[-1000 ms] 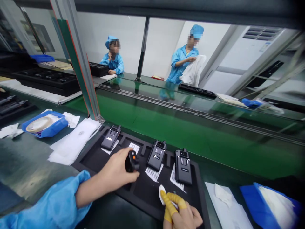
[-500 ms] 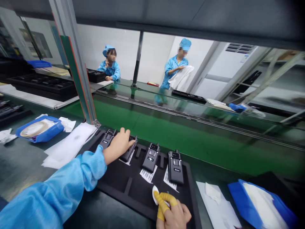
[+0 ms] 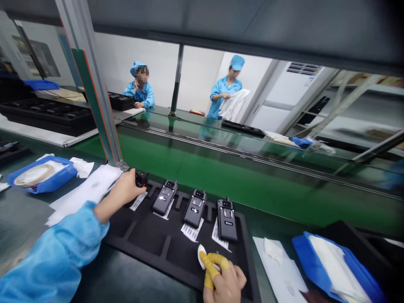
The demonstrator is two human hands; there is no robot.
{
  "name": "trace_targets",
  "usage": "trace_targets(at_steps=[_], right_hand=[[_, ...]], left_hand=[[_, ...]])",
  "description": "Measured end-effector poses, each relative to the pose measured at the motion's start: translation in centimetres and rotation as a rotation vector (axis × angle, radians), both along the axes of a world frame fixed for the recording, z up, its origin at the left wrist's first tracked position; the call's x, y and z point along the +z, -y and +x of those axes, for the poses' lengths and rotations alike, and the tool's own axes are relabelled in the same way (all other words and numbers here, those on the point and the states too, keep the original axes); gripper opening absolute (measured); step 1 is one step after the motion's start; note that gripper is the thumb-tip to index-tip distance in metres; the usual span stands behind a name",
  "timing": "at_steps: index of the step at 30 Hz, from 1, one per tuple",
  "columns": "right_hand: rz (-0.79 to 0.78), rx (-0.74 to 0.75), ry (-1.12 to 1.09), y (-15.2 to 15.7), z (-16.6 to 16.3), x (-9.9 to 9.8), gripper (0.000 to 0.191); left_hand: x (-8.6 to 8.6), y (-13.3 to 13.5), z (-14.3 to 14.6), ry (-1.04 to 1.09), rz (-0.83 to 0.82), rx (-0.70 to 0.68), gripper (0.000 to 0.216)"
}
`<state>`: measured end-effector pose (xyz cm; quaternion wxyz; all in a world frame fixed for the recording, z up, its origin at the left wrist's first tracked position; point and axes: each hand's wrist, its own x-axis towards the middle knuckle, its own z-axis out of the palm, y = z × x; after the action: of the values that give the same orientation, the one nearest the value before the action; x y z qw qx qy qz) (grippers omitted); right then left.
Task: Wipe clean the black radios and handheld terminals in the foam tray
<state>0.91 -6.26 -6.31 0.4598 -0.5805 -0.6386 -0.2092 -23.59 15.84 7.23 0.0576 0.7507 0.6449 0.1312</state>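
My left hand (image 3: 128,188) is closed around the leftmost handheld radio (image 3: 142,178), at the far left of a black foam tray (image 3: 143,242); the hand covers most of that radio. To its right, three more black radios lie in the tray with their backs up: one radio (image 3: 165,198), a middle radio (image 3: 194,208) and a right-hand radio (image 3: 227,221). Printed label strips (image 3: 191,232) stick out from beneath them. Over the tray's near right part, my right hand (image 3: 224,277), with yellow covers on some fingers, pinches a small white wipe (image 3: 201,256).
White paper sheets (image 3: 85,187) and a blue bin (image 3: 41,174) with a tape roll lie left. To the right are a paper sheet (image 3: 284,269) and a blue bin (image 3: 337,269) of white cloths. A metal post (image 3: 94,84) rises behind. Two people in blue work beyond.
My left hand has moved left from the second radio to the leftmost one, leaving the second lying in the tray. My right hand still holds the wipe. The view has shifted slightly.
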Motion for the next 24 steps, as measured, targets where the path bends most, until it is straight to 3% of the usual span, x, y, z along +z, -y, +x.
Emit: trace_targets(at_steps=[5, 9, 12, 15, 24], right_hand=[[-0.037, 0.016, 0.059, -0.3, 0.4, 1.1, 0.023], [-0.087, 0.156, 0.168, -1.8, -0.1, 5.0, 0.033], [-0.062, 0.206, 0.088, -3.8, -2.1, 8.3, 0.034], [-0.073, 0.296, 0.109, -5.9, -4.8, 10.3, 0.034], [-0.071, 0.409, 0.118, -9.8, -11.2, 10.9, 0.038]], left_hand=[[0.3, 5.2, -1.6, 0.206, 0.062, -0.106, 0.057], [-1.2, 8.3, -1.9, 0.449, 0.050, -0.215, 0.053], [-1.8, 9.3, -1.8, 0.520, 0.057, -0.271, 0.053], [-2.0, 9.7, -2.0, 0.570, 0.066, -0.318, 0.054], [-2.7, 10.1, -2.3, 0.699, 0.053, -0.398, 0.053]])
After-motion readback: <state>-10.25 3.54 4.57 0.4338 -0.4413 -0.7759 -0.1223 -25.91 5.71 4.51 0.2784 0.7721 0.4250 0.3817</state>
